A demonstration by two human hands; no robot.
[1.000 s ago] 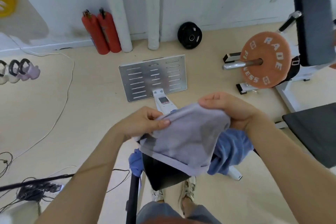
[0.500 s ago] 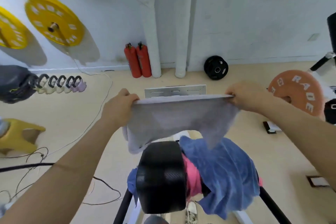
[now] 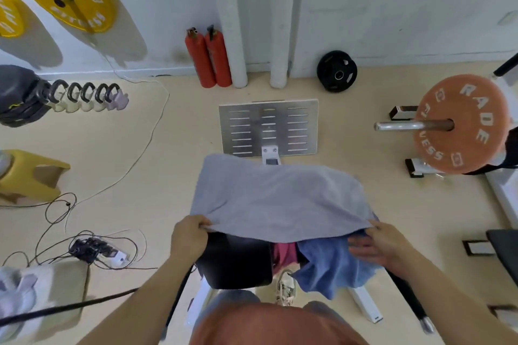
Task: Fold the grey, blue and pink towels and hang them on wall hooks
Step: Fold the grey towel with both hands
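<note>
Grey towel (image 3: 277, 199) held outspread by left hand (image 3: 190, 236) and right hand (image 3: 379, 244)

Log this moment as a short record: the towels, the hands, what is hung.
grey cloth towel: spread open, near edge held above a black padded seat
left hand: grips its near left corner
right hand: pinches its near right corner
blue cloth towel: crumpled, draped on the seat
pink cloth towel: bunched beside the blue one
hung so far: none in view
</note>
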